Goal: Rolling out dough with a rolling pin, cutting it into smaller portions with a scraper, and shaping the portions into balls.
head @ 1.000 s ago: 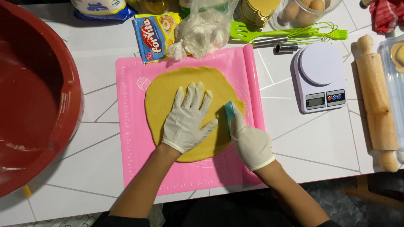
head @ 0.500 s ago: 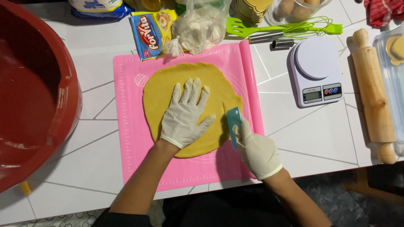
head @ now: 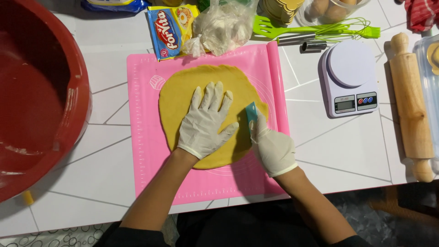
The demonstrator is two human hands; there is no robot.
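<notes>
Dough [head: 192, 89], rolled into a flat yellow round, lies on a pink silicone mat [head: 146, 160] in the middle of the white tiled tabletop [head: 347, 151]. The left hand [head: 206, 123], in a thin white glove, rests flat on the round with its fingers spread wide, covering the lower middle of the sheet. The right hand [head: 273, 148], gloved the same way, is closed around a small teal scraper [head: 251, 114], whose blade stands at the right edge of the round, just beside the left hand's thumb. The mat's right border is curled up into a narrow roll.

Beyond the mat's far edge sit a blue-and-yellow foil packet [head: 171, 29] and a crumpled clear plastic bag [head: 222, 27], both touching or overlapping the mat's top border. To the right of them lie a lime-green slotted spatula [head: 279, 29] and a green-wired whisk [head: 338, 32], side by side. A white digital kitchen scale [head: 350, 77] with a round platform stands just right of the mat, and a wooden rolling pin [head: 411, 110] lies lengthwise further right, near the tabletop's edge, beside a clear plastic container [head: 430, 77] that is cut off by the frame. A large dark red basin [head: 36, 96] fills the left side, well apart from the round; its inside shows pale smears.
</notes>
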